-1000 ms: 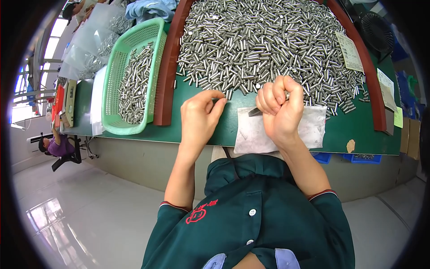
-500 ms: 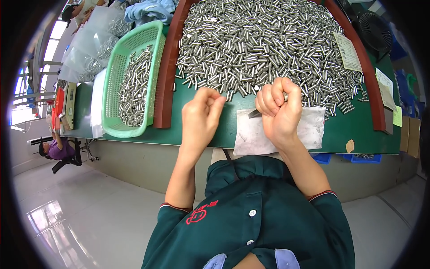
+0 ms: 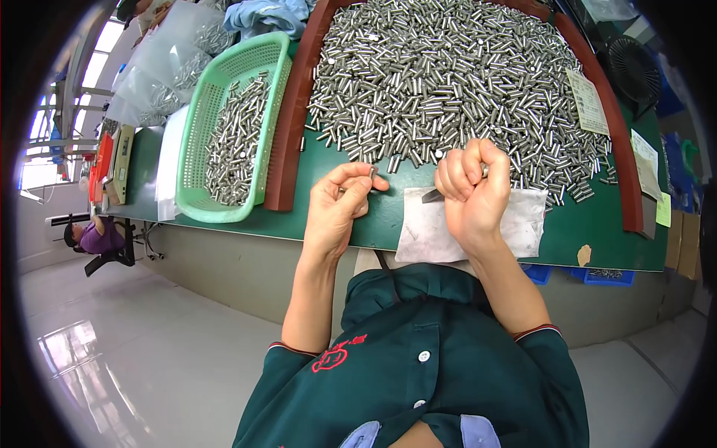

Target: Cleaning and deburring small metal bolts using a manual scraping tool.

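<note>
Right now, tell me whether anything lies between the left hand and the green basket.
Yes: the brown raised rim runs between the left hand and the green basket. Otherwise only bare green tabletop.

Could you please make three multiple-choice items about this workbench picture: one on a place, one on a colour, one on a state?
1. Where is the mesh basket relative to the big heap of metal pins?
A. to its left
B. to its right
C. on top of it

2. What colour is the mesh basket?
A. red
B. light green
C. yellow

3. How is the right hand?
A. flat and open on the table
B. hanging below the table edge
C. closed in a fist around a small dark tool

Answers: 1 A, the basket sits left of the brown rim that bounds the heap. 2 B, its plastic mesh is pale green. 3 C, the fingers are curled over the white cloth, the tool tip sticking out, while the left hand pinches one pin.
</note>
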Demonstrator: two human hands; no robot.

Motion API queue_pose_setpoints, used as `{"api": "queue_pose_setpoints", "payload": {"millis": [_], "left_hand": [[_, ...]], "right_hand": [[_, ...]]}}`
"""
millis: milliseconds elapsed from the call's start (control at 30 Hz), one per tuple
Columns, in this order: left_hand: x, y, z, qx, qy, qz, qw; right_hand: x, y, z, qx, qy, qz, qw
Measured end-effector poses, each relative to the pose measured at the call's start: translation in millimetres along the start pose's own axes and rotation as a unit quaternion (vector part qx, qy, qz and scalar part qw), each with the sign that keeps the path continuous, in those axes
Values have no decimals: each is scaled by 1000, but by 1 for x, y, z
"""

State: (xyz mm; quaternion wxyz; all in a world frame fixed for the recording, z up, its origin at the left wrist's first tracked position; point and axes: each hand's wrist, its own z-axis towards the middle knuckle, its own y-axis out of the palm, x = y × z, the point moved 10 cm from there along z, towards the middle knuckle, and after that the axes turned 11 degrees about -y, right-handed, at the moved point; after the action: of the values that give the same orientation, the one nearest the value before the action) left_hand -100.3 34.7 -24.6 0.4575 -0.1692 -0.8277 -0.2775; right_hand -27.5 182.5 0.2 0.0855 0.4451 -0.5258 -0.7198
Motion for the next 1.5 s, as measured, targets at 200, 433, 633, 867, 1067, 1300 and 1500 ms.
{"api": "queue_pose_setpoints", "payload": {"millis": [200, 433, 633, 867, 1067, 1300, 1500], "left_hand": [[1, 3, -2, -5, 3, 1, 1000], [-1, 13, -5, -13, -12, 22, 1000], [27, 47, -24, 88, 201, 457, 862], [18, 57, -18, 73, 181, 510, 837], [19, 58, -20, 78, 201, 512, 831], [19, 54, -20, 98, 193, 515, 829], [19, 54, -21, 95, 215, 494, 837]], "right_hand": [[-2, 1, -2, -3, -3, 4, 1000], [-2, -2, -1, 0, 0, 13, 1000], [-2, -1, 1, -8, -3, -24, 1000], [1, 2, -1, -32, 2, -19, 999], [3, 7, -2, -46, 2, -25, 999], [7, 7, -2, -53, 10, -26, 998], [7, 8, -2, -51, 9, -26, 998]]}}
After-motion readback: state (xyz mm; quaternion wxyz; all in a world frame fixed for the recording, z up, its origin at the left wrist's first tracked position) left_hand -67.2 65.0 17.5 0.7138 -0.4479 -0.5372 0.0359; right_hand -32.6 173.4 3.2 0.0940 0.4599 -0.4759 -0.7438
